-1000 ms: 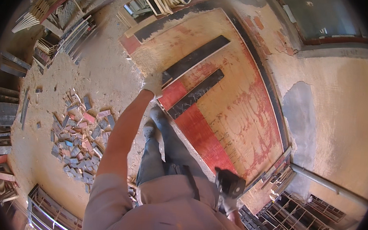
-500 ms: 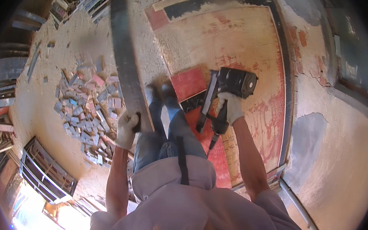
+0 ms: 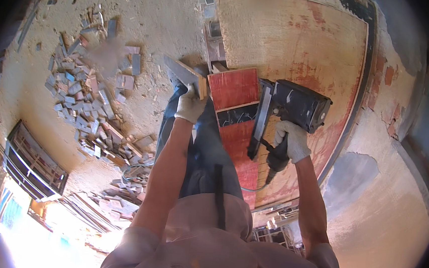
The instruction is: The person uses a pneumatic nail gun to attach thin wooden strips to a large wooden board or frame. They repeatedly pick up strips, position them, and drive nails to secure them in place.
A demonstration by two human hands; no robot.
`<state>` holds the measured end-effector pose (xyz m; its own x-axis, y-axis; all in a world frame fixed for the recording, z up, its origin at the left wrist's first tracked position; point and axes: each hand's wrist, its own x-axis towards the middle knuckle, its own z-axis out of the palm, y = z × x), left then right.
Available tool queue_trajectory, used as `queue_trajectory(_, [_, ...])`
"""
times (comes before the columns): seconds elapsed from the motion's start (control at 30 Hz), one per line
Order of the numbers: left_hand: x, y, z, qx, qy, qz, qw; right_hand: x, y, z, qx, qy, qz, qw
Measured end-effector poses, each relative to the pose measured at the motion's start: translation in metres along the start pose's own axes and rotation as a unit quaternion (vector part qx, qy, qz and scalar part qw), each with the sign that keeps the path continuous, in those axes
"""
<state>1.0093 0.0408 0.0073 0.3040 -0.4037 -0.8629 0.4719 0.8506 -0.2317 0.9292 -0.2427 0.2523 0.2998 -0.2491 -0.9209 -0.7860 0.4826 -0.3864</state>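
Observation:
My left hand, in a pale glove, grips a grey-faced wooden board in front of my legs. The board is foreshortened, with a bare wood edge turned to the right. In my gloved right hand is a black nail gun, held by its handle over the workbench top. A thin hose shows below the tool. Between the hands, a red board, a dark strip and a longer red panel lie on the bench's near left part.
A heap of wood offcuts covers the floor at left. Beyond it stands a metal-barred frame. Strips of wood lie at lower left. A patched plaster wall runs along the right side.
The long board in my left hand has swung, so it now appears short and end-on. That hand moved right and up, nearer the bench. The nail gun sits further right in view.

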Motion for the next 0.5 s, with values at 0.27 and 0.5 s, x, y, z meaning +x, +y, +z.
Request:
queue_trajectory(0.27, [0.01, -0.042, 0.006, -0.004, -0.067, -0.06, 0.996, -0.015, -0.023, -0.081, -0.67, -0.07, -0.348, 0.651])
queue_trajectory(0.5, [-0.003, -0.046, 0.023, -0.027, -0.087, -0.093, 0.991, -0.006, -0.094, 0.035, -0.562, -0.211, -0.131, 0.789])
